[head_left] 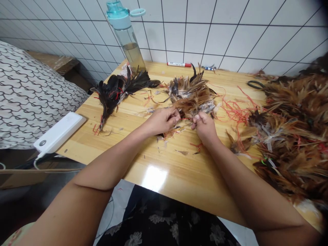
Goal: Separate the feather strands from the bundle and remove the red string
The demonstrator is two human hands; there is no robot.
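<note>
My left hand (pixel 166 120) is closed in a pinch at the near edge of a bundle of brown feathers (pixel 191 94). A short stretch of red string (pixel 183 118) shows at its fingertips and runs toward my right hand (pixel 204 127). The fingers of that hand are also pinched together, close against the bundle's right side. The string's ends are hidden in my fingers. Pale, fluffy quill ends stick out of the bundle, which lies on the wooden table (pixel 179 174). Small feather scraps are scattered below my hands.
Black feather bundles (pixel 115 90) tied with red lie left. A large brown feather pile (pixel 294 136) covers the right, beside tangled red strings (pixel 237 109) and black scissor handles (pixel 255 84). A water bottle (pixel 129 41), red marker (pixel 178 64) and white power bank (pixel 60 131) sit around.
</note>
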